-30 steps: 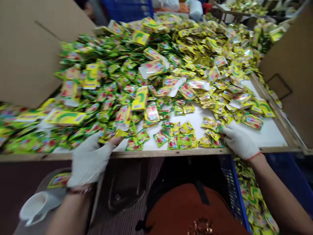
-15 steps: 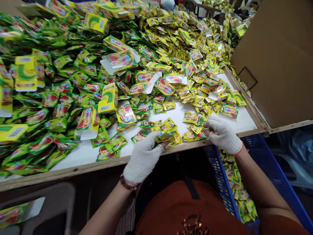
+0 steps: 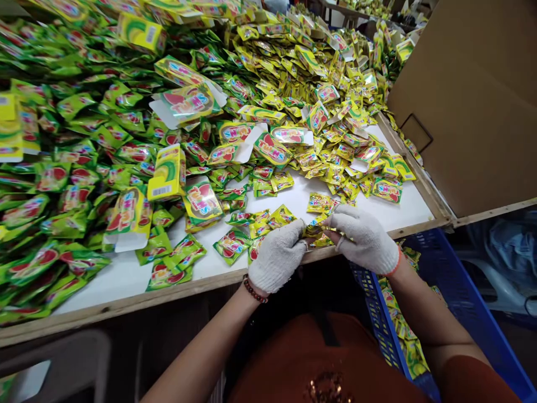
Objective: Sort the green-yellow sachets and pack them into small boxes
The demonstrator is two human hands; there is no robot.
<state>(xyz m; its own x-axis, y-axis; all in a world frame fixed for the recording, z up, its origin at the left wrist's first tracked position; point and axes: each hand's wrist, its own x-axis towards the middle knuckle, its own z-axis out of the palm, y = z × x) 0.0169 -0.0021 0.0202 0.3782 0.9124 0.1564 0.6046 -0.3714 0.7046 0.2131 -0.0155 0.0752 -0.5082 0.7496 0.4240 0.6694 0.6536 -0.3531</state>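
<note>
My left hand (image 3: 279,254), in a white knitted glove, is at the table's front edge with its fingers curled round small yellow candy packets (image 3: 316,228). My right hand (image 3: 364,238), also gloved, faces it closely and pinches at the same little cluster from the other side. The fingertips hide part of these packets. Just behind the hands lie more yellow packets (image 3: 282,215). Left of my left hand is a green packet (image 3: 231,245) with a watermelon picture.
Heaps of green packets (image 3: 84,151) fill the left, and yellow ones (image 3: 289,61) the back. Printed cartons (image 3: 168,170) lie among them, some with open flaps. A wooden rim (image 3: 168,296) edges the white tabletop. A cardboard box (image 3: 470,112) and a blue crate (image 3: 470,313) holding packets stand right.
My left hand has moved right along the edge, towards my right hand. The right hand has shifted slightly left, and the two now nearly meet at the yellow packets. The view has turned slightly.
</note>
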